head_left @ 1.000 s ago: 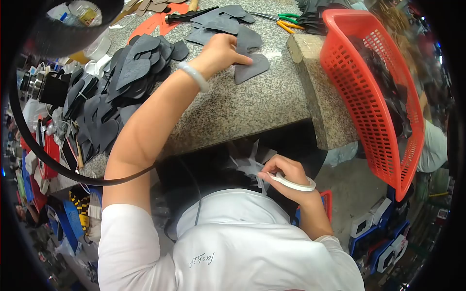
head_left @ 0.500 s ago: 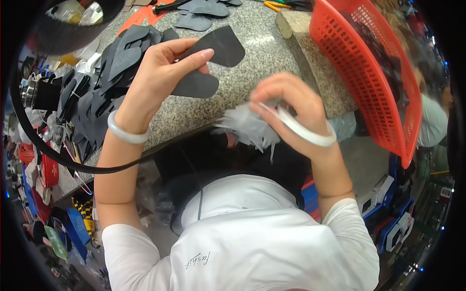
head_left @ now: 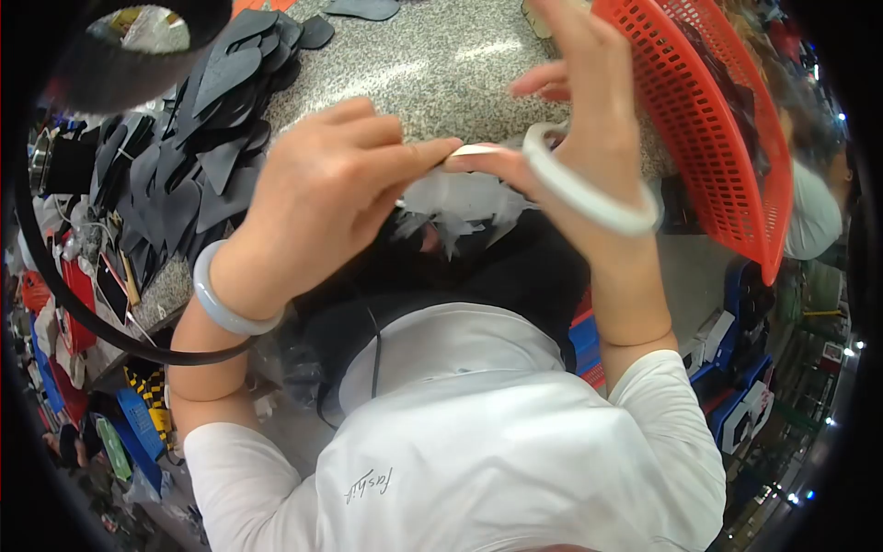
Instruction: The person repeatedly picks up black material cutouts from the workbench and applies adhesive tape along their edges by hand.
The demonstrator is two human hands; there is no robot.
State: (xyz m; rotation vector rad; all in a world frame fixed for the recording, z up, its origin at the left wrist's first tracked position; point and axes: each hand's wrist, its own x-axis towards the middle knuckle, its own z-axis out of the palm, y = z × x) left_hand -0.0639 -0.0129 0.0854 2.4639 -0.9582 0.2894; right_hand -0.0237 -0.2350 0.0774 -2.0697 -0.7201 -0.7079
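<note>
My left hand (head_left: 322, 184) is over the granite table's front edge, its fingers curled and its index fingertip pinched down. What it grips is hidden. My right hand (head_left: 593, 110) has its fingers raised and spread, and its thumb points left, touching the left fingertips beside a small white sliver. A white ring (head_left: 589, 198) goes around the right hand; a pale bangle (head_left: 221, 299) is on the left wrist. Torn translucent pieces (head_left: 455, 204) hang under both hands. Dark grey cut pieces (head_left: 225, 83) are heaped at the left, and another lies (head_left: 363, 7) at the top.
A red perforated basket (head_left: 708, 138) with dark material stands at the right of the granite table (head_left: 405, 64). A black cable (head_left: 83, 308) curves across the left side. Blue and white items are at lower right. Part of a person in light clothing (head_left: 814, 216) shows at far right.
Both hands have come together near the table edge. The left hand earlier reached for and lifted dark grey pieces, which are now out of sight. The right hand has risen from below the table edge.
</note>
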